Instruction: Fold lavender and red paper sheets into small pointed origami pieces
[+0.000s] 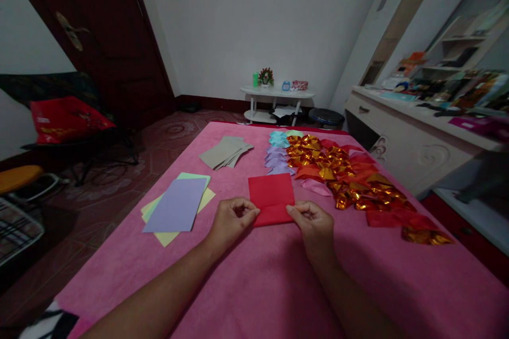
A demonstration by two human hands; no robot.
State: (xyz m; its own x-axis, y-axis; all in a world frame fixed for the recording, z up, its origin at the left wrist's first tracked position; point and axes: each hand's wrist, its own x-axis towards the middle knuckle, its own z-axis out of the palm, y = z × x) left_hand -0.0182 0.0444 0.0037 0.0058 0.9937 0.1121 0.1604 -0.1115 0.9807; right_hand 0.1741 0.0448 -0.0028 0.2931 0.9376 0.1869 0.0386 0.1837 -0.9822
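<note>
On the left of the plush pink cloth (254, 286), smooth rectangular sheets (175, 206), lilac over green and yellow, lie fanned; just beyond are matte grey sheets (222, 152), loosely overlapped. Towards the middle, the left hand (235, 214) pinches the left edge of a red paper (270, 190) between thumb and fingers. The paper lies low over the cloth, its near part folded into a flat band, and the right hand (315, 222) pinches its right edge likewise. Further right sit rows of peaked, folded pieces (276, 156) in lilac and blue, then crinkled, glossy gold foil pieces (306, 156). Among the containers, a shiny red bag (69, 119) slumps on a chair (47, 87), its contents hidden; a small white pot (265, 85) holds a red-flecked plant (266, 75).
</note>
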